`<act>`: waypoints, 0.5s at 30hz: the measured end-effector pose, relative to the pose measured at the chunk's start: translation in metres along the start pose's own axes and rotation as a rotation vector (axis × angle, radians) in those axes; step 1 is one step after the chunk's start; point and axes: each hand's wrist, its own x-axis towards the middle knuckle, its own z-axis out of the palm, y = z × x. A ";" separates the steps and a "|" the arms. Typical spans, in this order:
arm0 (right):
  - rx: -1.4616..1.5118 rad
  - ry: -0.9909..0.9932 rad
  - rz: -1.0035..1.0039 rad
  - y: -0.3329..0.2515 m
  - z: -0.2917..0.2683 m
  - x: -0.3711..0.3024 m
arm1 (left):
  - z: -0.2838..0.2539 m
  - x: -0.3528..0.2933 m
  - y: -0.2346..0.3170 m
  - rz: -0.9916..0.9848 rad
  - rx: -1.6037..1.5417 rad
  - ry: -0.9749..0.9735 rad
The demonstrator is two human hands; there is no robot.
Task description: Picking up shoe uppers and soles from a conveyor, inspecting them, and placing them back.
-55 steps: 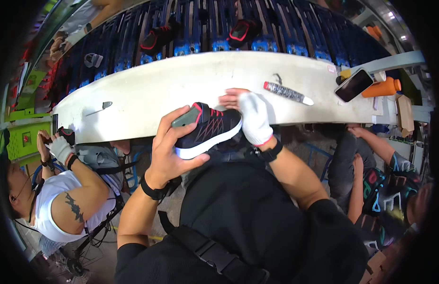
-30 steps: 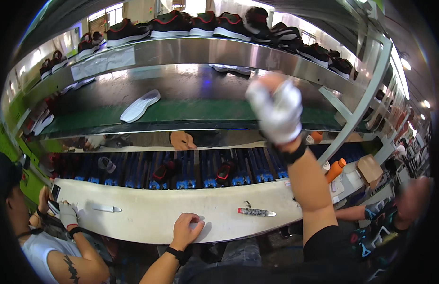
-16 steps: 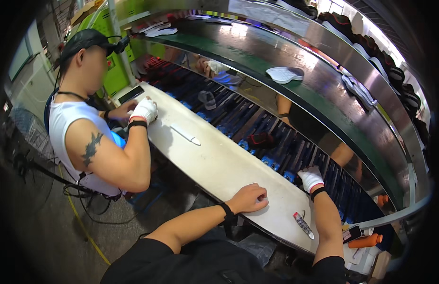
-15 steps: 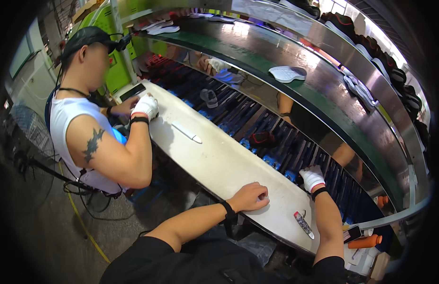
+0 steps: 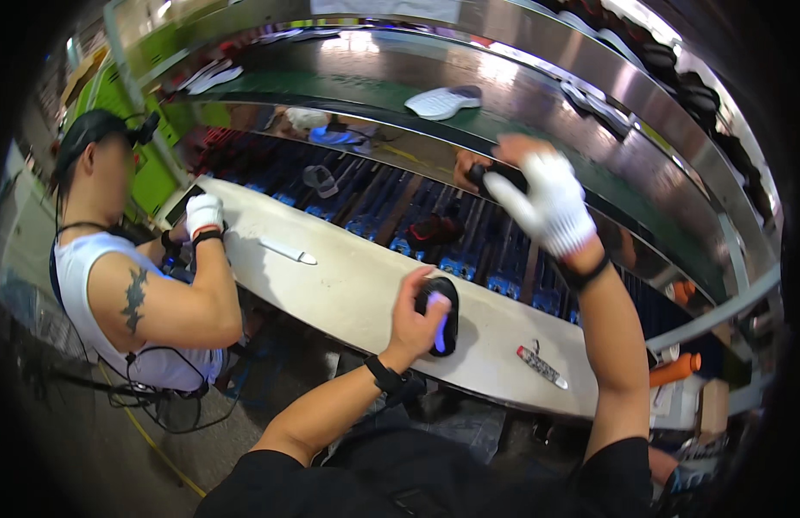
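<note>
My left hand, ungloved, grips a dark shoe above the near side of the pale worktable. A violet glow shows on the shoe beside my fingers. Higher up on the right, my right hand wears a white knit glove with bare fingertips. It is raised in front of the metal panel under the green belt, thumb and fingers apart, slightly blurred. A dark shape behind its thumb looks like a reflection in the panel. Behind the table, a dark red and black shoe lies on the blue-lit rods.
A white shoe sole lies on the green belt. On the table are a white pointed strip and a patterned, red-ended strip. A co-worker works at the left end. An orange bottle stands at right.
My left hand, earlier closed on the tabletop, now holds the dark shoe. My right hand has risen from the rods toward the belt. The whole view has shifted.
</note>
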 end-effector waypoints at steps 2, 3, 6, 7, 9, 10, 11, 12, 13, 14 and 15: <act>-0.018 -0.121 0.127 0.026 0.031 0.036 | 0.013 -0.015 0.000 0.250 0.090 -0.199; 0.050 -0.172 0.187 0.038 0.051 0.046 | 0.021 -0.019 0.004 0.310 0.077 -0.309; 0.011 -0.469 0.310 0.013 0.062 0.094 | 0.039 -0.033 0.009 0.473 0.077 -0.589; 0.073 -0.464 0.313 0.013 0.068 0.099 | 0.045 -0.036 0.011 0.520 0.111 -0.685; 0.090 -0.399 0.323 0.022 0.072 0.103 | 0.051 -0.035 0.022 0.596 0.125 -0.784; 0.105 -0.349 0.349 0.024 0.070 0.105 | 0.051 -0.032 0.027 0.580 0.142 -0.770; 0.093 -0.311 0.334 0.025 0.065 0.102 | 0.049 -0.031 0.031 0.578 0.155 -0.773; 0.087 -0.248 0.304 0.035 0.066 0.090 | 0.049 -0.031 0.035 0.577 0.157 -0.779; 0.081 -0.245 0.310 0.042 0.058 0.078 | 0.044 -0.030 0.042 0.548 0.151 -0.770; 0.029 -0.180 0.265 0.044 0.052 0.059 | 0.037 -0.028 0.051 0.531 0.147 -0.764; 0.026 -0.122 0.186 0.044 0.040 0.038 | 0.029 -0.023 0.058 0.552 0.157 -0.733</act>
